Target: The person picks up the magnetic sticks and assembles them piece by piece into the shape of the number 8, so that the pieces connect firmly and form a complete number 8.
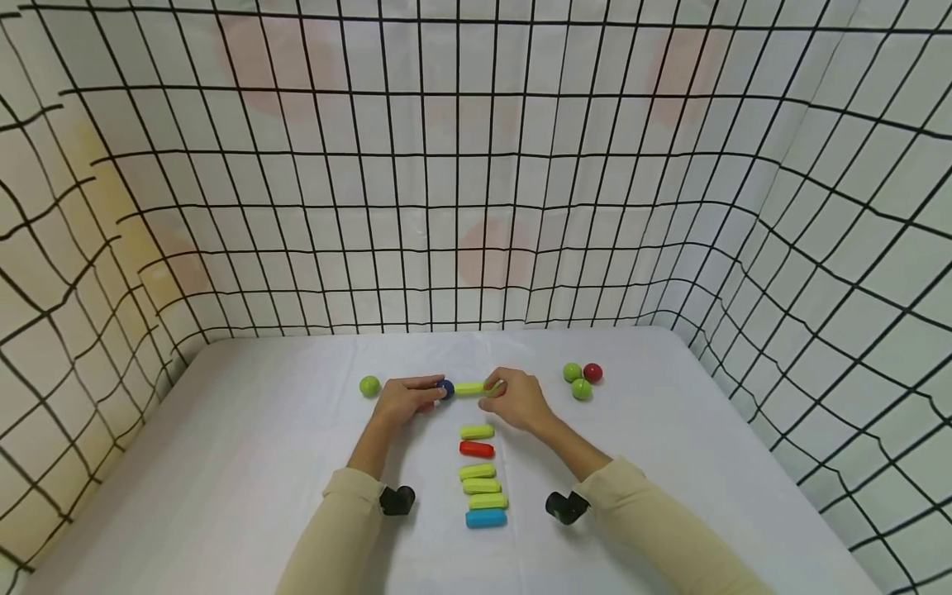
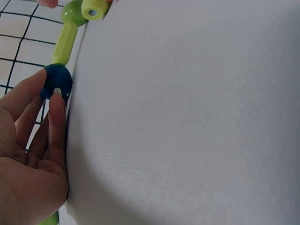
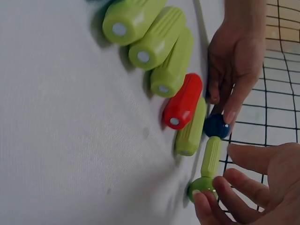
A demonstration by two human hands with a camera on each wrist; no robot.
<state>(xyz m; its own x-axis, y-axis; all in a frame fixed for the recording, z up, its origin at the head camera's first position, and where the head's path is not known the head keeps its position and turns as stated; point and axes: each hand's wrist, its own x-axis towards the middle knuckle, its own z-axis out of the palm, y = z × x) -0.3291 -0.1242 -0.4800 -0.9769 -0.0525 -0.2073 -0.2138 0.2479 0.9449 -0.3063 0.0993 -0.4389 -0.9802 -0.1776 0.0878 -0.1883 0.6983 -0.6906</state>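
Observation:
At the back middle of the table, a dark blue ball is joined to one end of a yellow-green magnetic rod. At its other end sits a green ball. My left hand pinches the blue ball between thumb and fingers, as the left wrist view also shows. The fingers of my right hand curl about the green ball, which they mostly cover in the head view. Just below, in a column, lie a yellow-green rod and a red rod.
Further down the column come several yellow-green rods and a blue rod. A loose green ball lies left of my left hand. Two green balls and a red ball cluster at right. Black netting surrounds the table's back and sides.

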